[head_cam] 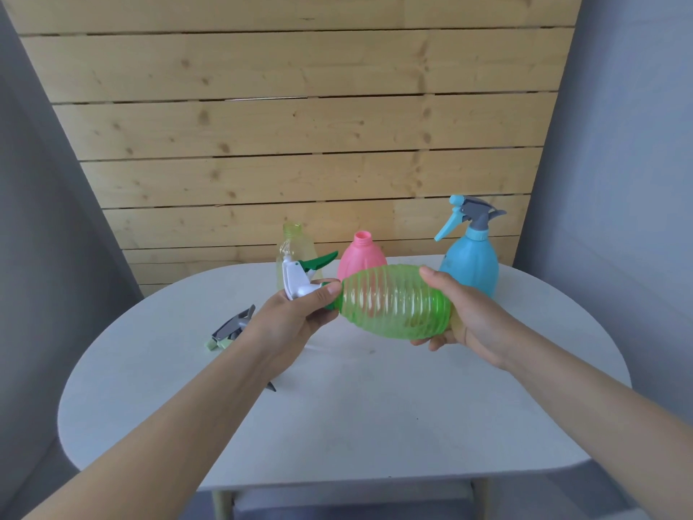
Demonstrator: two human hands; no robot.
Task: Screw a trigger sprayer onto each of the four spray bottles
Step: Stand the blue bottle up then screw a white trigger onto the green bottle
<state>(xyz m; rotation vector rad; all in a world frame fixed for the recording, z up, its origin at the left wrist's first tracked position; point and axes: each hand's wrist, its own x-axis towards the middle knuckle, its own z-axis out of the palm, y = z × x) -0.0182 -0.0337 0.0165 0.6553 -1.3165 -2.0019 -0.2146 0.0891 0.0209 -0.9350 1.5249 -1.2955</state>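
Observation:
I hold a ribbed green bottle [393,302] on its side above the table, neck pointing left. My right hand [461,313] grips its base. My left hand [296,317] grips the white and green trigger sprayer [300,275] at the bottle's neck. At the back stand an open yellow bottle [294,253] and an open pink bottle [362,257], both without sprayers. A blue bottle [472,260] with a blue-grey sprayer on it stands at the right. A loose grey and pale-green sprayer [230,328] lies on the table left of my left wrist.
The white oval table [356,407] carries everything. A small dark part [270,386] peeks out from under my left forearm. A wooden plank wall [300,125] rises behind the table, with grey curtains at both sides.

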